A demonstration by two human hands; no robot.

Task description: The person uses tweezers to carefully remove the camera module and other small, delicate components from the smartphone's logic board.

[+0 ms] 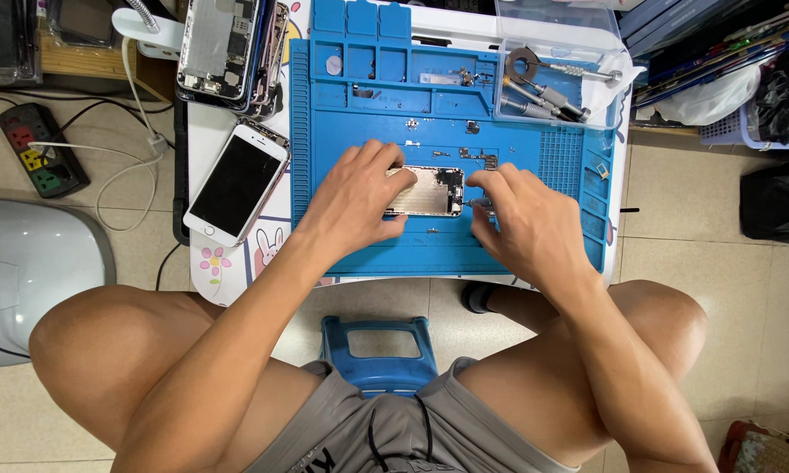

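left hand (355,197): fingers clamped on flat metal phone chassis (429,191) | right hand (517,219): fingers pinching thin screwdriver (479,203) | ridged blue mat (447,96)

Pale beige floor tiles (710,263) run under a low white counter (228,280). A blue plastic stool (379,363) stands beneath it, a power strip (40,149) with trailing cables lies to one side.

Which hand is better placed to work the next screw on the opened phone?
Probably the right hand: its fingers already hold a thin tool at the end of the opened phone on the blue mat. The left hand steadies the phone.
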